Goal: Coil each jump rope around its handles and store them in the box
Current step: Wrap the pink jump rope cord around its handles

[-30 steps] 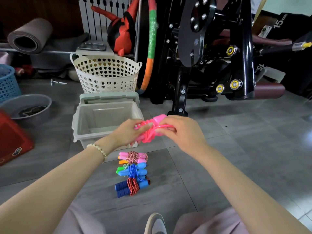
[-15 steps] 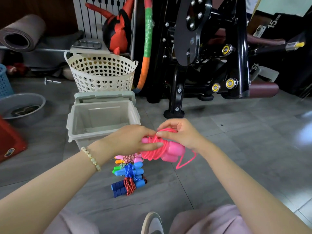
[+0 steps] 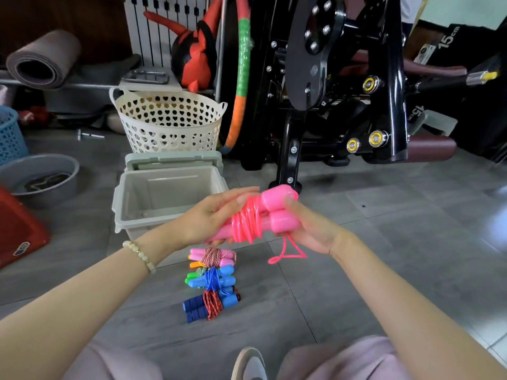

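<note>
Holding a pink jump rope [image 3: 274, 200] up in both hands, above the grey tiled floor [image 3: 384, 242] and just in front of the open storage box [image 3: 137, 219]. Gripping the thin ends of the two handles [image 3: 282, 224] with the left hand [image 3: 211, 218], fingers [image 3: 241, 194] stretched over the top of the bundle. Clamping the thick ends with the right hand [image 3: 310, 229], thumb [image 3: 292, 208] on top, other fingers underneath and out of sight. Handles lying side by side, touching, tilted up toward the right. Pink cord [image 3: 247, 223] wound tightly round their middle, between the two hands; one short loop [image 3: 286, 253] dangling loose below the right hand. Bead bracelet [image 3: 140, 255] on the left wrist. Box pale grey, upright, with its lid [image 3: 172, 160] right behind it. On the floor below the hands, on the near side of the box, a tight row of coiled jump ropes [image 3: 212, 281], each touching the next: pink handles with red-and-white cord farthest, then a green and orange pair mostly hidden, then light-blue handles with blue cord, then dark-blue handles with red cord nearest. Behind the box a cream basket [image 3: 170, 127] pierced with heart-shaped holes. To the left a grey basin [image 3: 63, 187], a blue basket [image 3: 11, 138] and a rolled mat [image 3: 41, 58]. To the right a black gym machine [image 3: 389, 91], a striped hoop [image 3: 241, 78] leaning beside it. At the bottom edge, the toe of a shoe [image 3: 248, 363].
</note>
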